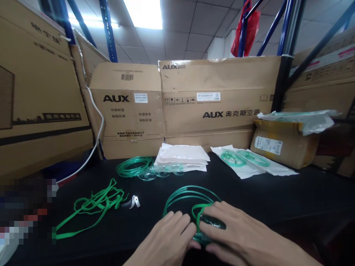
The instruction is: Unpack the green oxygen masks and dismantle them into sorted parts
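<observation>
Tubing [190, 191], its curve away from the fingers [177, 219]

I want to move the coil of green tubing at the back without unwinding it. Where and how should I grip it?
Probably pinch the coil by its left side, all loops together, coming from the left: they bunch closely there, while clear plastic pieces crowd its right end.

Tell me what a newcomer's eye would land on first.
Bright green against the black table probably stands out first: coiled tubing just beyond the left hand and right hand, and a tangle of green straps farther left. Behind them, big brown AUX cartons line the back. Red plastic hangs on the blue rack at upper right.
</observation>
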Tool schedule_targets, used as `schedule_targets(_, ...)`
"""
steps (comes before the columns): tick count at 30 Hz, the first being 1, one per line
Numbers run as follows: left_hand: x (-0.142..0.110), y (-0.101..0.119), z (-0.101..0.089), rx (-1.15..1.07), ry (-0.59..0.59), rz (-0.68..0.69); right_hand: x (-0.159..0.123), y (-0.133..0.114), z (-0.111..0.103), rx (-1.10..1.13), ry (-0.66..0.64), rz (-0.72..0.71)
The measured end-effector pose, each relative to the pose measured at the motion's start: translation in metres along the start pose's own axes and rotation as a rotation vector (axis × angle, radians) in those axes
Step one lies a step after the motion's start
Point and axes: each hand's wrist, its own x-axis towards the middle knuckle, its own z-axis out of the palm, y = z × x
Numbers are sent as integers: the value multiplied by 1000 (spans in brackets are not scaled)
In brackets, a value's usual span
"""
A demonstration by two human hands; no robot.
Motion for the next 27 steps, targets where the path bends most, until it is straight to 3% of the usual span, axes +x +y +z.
schedule_targets(5,-8,-2,-6,-23,31,-48,8,1,0,-26,-20,-32)
schedule_targets(16,-1,-1,-11,-108,-35,20,6,-12,-3,-94,72,-82)
schedule_targets(20,-5,-8,-16,-181,-79,-64,-20,20,-9,-135,132,-65)
schedule_targets(24,-8,-11,-20,-190,-137,-222,-71,66,-11,-241,347,191)
schedule_targets(27,-6,-4,-20,-180,-125,-208,-79,68,3,-220,326,230)
